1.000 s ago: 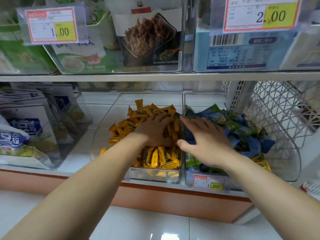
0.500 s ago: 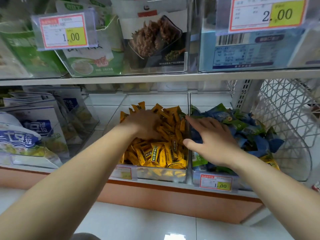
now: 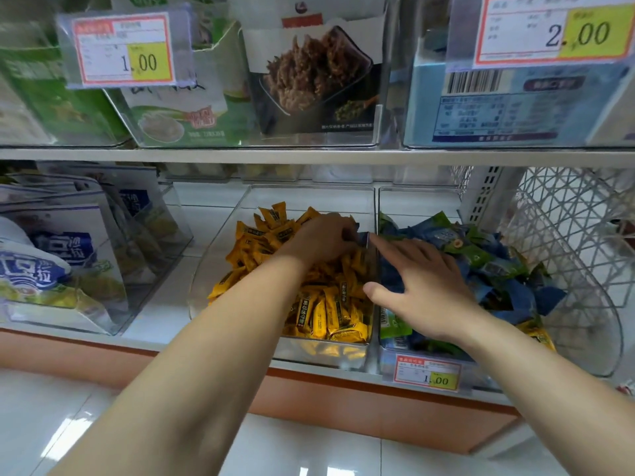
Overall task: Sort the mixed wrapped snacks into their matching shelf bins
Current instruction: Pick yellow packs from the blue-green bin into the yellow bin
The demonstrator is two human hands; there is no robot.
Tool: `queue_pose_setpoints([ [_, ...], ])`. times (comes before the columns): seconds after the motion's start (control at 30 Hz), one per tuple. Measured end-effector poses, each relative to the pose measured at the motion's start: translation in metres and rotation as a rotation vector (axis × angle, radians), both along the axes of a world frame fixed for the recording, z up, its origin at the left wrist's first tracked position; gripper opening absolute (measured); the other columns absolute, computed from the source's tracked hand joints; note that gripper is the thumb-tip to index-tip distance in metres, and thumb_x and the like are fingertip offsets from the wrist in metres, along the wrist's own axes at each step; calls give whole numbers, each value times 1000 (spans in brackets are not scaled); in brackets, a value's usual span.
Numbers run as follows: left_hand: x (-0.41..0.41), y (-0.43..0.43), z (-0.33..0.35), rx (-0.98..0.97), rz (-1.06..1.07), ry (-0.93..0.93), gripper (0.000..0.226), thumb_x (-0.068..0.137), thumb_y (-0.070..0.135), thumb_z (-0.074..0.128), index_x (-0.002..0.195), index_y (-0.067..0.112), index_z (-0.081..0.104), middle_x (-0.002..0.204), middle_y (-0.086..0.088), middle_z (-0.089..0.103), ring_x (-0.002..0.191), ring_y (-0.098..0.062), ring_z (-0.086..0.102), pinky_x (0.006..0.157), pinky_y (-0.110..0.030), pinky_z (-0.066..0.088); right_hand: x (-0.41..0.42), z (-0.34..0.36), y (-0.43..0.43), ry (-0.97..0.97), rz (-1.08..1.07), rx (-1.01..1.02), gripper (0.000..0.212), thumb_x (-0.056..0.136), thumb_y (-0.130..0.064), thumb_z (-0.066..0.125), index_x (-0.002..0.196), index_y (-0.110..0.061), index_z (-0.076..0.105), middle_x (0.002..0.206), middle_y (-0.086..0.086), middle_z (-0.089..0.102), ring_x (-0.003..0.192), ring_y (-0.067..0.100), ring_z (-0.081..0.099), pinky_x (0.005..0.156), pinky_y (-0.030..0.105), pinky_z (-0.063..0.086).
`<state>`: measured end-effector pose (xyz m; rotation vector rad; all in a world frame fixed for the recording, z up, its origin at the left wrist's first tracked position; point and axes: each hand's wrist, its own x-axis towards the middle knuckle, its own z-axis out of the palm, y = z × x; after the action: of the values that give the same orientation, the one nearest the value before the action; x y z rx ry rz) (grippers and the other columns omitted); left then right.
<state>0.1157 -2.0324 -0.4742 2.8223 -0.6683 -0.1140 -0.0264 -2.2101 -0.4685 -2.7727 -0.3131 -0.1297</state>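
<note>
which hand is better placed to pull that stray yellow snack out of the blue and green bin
Right. The right hand lies open over that bin, and the stray yellow snack sits beside its wrist. The left hand is curled into the yellow snacks across the divider.

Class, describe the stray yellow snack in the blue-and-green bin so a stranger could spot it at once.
On the lower shelf, find the clear bin of blue and green snacks above the 1.00 price tag. At its front right edge lies a yellow snack, the only yellow wrapper among blue and green ones.
</note>
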Motion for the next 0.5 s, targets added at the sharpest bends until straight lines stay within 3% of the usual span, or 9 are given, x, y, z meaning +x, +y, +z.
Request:
queue_pose_setpoints([
  [0.17, -35, 26, 25, -356, 98, -133, 17, 91, 39, 66, 102, 29, 74, 102, 11, 63, 96, -9, 58, 84, -28, 47, -1, 4, 0, 25, 6, 19, 87, 74, -85, 25, 151, -50, 8, 156, -14, 27, 143, 16, 18, 113, 42, 18],
  [0.27, -66, 37, 48, -599, 167, -153, 8, 91, 33, 69, 96, 32, 75, 88, 24, 66, 85, 4, 62, 75, -12, 46, -4, 14, 4, 12, -8, 46, 88, 75, -83, 38, 152, -44, 17, 158, -11, 26, 144, 19, 22, 115, 42, 20],
  [0.33, -86, 37, 57, -715, 178, -156, 7, 89, 30, 71, 94, 29, 76, 84, 23, 69, 81, 7, 63, 68, -5, 43, -8, 21, 10, -93, -32, 85, 85, 79, -77, 47, 152, -37, 25, 156, -7, 32, 142, 21, 29, 116, 41, 26],
  [0.4, -103, 30, 60, -850, 180, -96, 4, 89, 25, 72, 93, 26, 75, 80, 18, 71, 78, 5, 66, 65, -7, 46, -13, 27, 19, -158, -17, 293, 70, 86, -68, 48, 146, -37, 34, 143, -13, 46, 133, 12, 40, 109, 32, 38],
  [0.43, -111, 25, 59, -930, 174, -26, 5, 89, 22, 72, 91, 26, 74, 77, 15, 72, 75, 3, 67, 62, -10, 48, -16, 29, 23, -152, -2, 454, 59, 89, -63, 49, 142, -38, 39, 132, -22, 51, 124, 3, 45, 101, 22, 41],
  [0.5, -123, 15, 57, -1037, 131, 136, 12, 90, 17, 71, 89, 28, 73, 77, 11, 74, 70, -3, 70, 56, -17, 51, -18, 32, 25, -136, -30, 701, 42, 94, -48, 54, 135, -39, 47, 117, -30, 51, 110, -6, 48, 86, 7, 36],
])
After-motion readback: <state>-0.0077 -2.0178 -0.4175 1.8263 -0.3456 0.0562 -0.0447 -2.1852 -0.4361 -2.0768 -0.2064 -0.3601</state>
